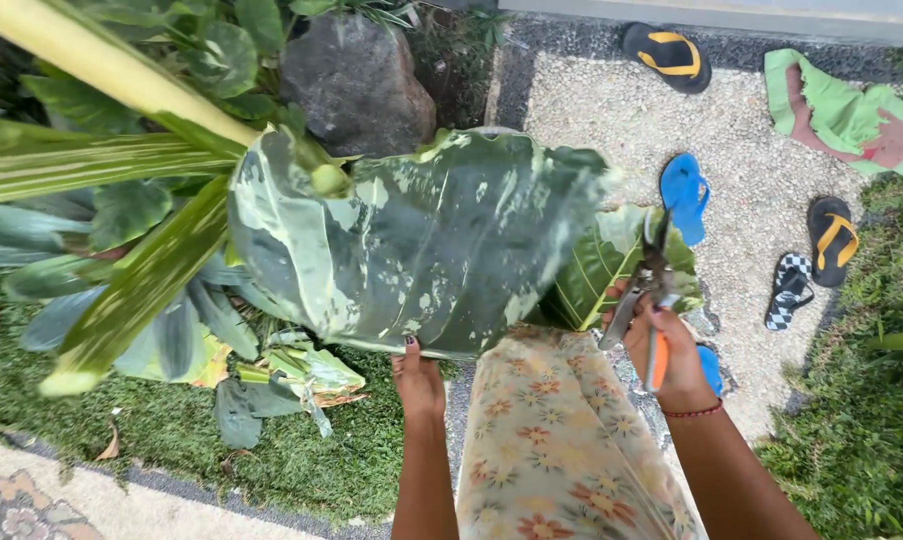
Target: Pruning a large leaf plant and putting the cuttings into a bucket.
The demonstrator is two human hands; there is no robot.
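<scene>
Two bare hands work at one huge variegated leaf (421, 235), dark green marbled with cream, which hangs across the middle of the scene from a thick pale yellow-green stalk (101, 60) rising up and away to its far side. The left hand (418, 378) is at the leaf's near lower edge, fingers curled up against the rim and pinching it; the fingertips are hidden behind the blade. The right hand (666, 350), with a thin red bracelet at the wrist, is closed firmly around orange-handled metal pruning shears (643, 300), whose blades point up beside the leaf's tip, against a smaller yellow-green ribbed leaf (601, 265).

Behind the big leaf sits a rounded grey boulder (356, 85) among dense dark foliage. Beside the leaf, on the stalk side, long striped pale green stems (121, 290) crowd close, leaving little room there. Below it lie cut leaf scraps (291, 385) on short grass.

Past the leaf's tip opens a pale gravel patch (751, 200), scattered with a blue sandal (684, 195), two black sandals with yellow straps (668, 55), a black-and-white chequered sandal (789, 290) and a crumpled green and red cloth (841, 115). A floral beige skirt (551, 440) falls between the arms.
</scene>
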